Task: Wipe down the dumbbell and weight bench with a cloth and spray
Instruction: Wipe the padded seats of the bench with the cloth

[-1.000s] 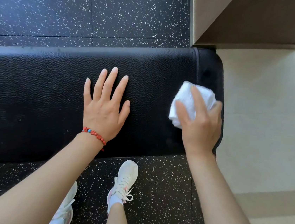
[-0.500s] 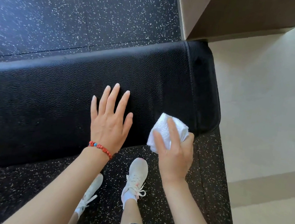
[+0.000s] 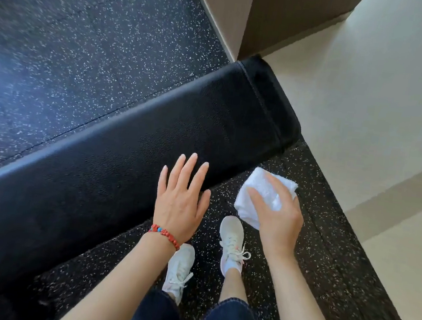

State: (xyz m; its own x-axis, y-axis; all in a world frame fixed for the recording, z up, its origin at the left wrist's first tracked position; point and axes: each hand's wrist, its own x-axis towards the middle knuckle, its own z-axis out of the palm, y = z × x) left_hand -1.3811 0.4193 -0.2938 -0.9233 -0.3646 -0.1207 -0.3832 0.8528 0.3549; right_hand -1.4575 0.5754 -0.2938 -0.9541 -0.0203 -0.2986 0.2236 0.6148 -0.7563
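The black padded weight bench [image 3: 116,154] runs diagonally from lower left to upper right. My left hand [image 3: 179,201], wearing a red bead bracelet, lies flat with fingers spread at the bench's near edge. My right hand [image 3: 277,217] grips a bunched white cloth [image 3: 261,194], held off the bench over the speckled floor. No dumbbell or spray bottle is in view.
Black speckled rubber flooring [image 3: 86,48] surrounds the bench. A beige tiled floor [image 3: 381,105] lies to the right, and a wall corner [image 3: 239,18] stands just beyond the bench's far end. My feet in white sneakers [image 3: 232,243] stand close to the bench.
My right hand has drawn the cloth off the bench's right end, toward me and over the floor. My left hand slid back to the near edge. The view has pulled back and tilted.
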